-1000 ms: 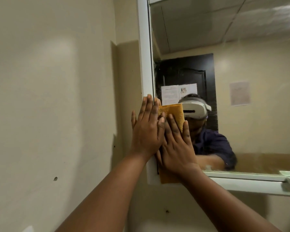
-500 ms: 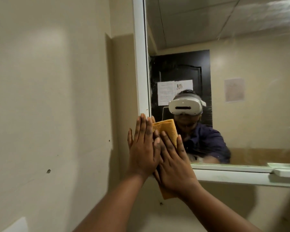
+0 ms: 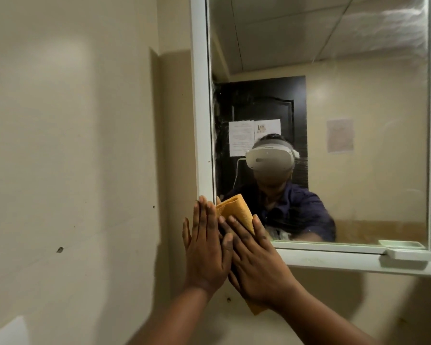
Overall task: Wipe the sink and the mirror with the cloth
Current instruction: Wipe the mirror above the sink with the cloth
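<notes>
A white-framed mirror (image 3: pixel 358 70) hangs on the wall ahead of me. An orange cloth (image 3: pixel 237 211) lies flat against its bottom left corner, over the frame. My right hand (image 3: pixel 256 265) presses the cloth with its fingers spread. My left hand (image 3: pixel 207 250) lies flat beside it, partly over the right hand's fingers and the cloth's left edge. The cloth's lower tip pokes out under my right wrist. The sink is out of view.
A cream wall (image 3: pixel 72 145) fills the left side, with a small hole in it. A white soap dish (image 3: pixel 408 253) sits on the mirror's bottom ledge at the right. The glass reflects a person with a headset and a dark door.
Both hands and the cloth have slid down the mirror's left edge to its bottom corner. The view has tilted up, showing more of the mirror.
</notes>
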